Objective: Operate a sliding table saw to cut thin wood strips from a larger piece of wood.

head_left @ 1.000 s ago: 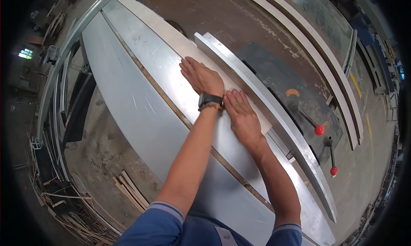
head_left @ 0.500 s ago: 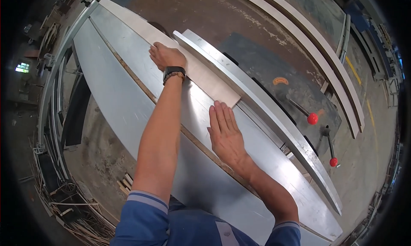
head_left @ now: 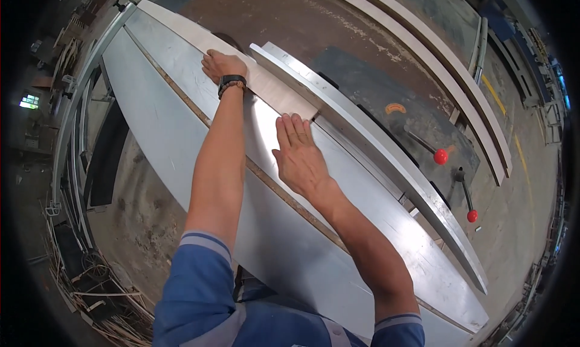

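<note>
Along board edge, hands: left curled (grip unclear), right flat, released; bare tabletop.

A bright window shows between nine and ten o'clock, thin sticks heap at eight, a yellow floor line lies past two.

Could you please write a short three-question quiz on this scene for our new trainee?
1. Choose one: the black watch is worn on which wrist? A) right; B) left; C) neither.
2. True or false: the right hand is closer than the left hand to the near end of the pale board.
3. Fill in the colour: the levers beyond the metal rail end in round ___ knobs.

Key: 1. B; 2. True; 3. red.
</note>
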Demonstrator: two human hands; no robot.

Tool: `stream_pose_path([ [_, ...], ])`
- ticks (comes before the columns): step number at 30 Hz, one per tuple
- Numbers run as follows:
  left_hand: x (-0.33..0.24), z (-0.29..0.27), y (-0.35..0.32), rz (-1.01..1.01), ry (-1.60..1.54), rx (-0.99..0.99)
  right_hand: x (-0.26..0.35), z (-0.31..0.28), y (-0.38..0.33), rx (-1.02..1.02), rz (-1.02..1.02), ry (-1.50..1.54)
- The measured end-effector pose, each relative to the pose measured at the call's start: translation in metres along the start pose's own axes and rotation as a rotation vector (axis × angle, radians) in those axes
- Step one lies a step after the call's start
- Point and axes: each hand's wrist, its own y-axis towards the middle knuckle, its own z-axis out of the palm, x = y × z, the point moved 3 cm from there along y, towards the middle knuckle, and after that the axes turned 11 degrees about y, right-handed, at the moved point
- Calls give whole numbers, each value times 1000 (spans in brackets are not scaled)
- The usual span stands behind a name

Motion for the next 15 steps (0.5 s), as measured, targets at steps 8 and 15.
stream_pose_path([
  [8, -11, -12, -83, 63, 11, 6, 2, 17, 20, -26, -74, -55],
  [15, -5, -21, -59, 46, 67, -43, 9, 26, 39, -32, -96, -57],
])
